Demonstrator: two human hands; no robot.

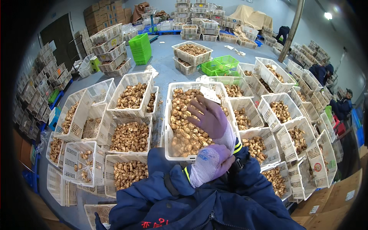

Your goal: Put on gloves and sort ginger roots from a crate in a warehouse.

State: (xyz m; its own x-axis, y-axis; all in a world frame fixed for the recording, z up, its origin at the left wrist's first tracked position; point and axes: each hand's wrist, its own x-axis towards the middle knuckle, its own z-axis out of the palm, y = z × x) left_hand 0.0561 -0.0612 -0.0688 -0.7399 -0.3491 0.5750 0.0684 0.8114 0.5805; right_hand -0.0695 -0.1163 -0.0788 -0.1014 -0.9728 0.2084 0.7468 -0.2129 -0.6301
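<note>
Both my hands wear purple-and-white work gloves. My right hand is raised palm-down over a white plastic crate, its fingers apart and holding nothing. My left hand is wrapped around the right wrist, at the glove cuff beside the dark blue jacket sleeve. Knobbly brown produce, which looks like small tubers, fills much of the crate. A white paper slip with writing lies on top of it, just beyond my right fingers. Part of the produce is hidden under my hands.
White crates of the same produce stand on my left and right. Ahead are green baskets, a green basket stack and two stacked crates. A metal pole rises at right, where people are bent over crates.
</note>
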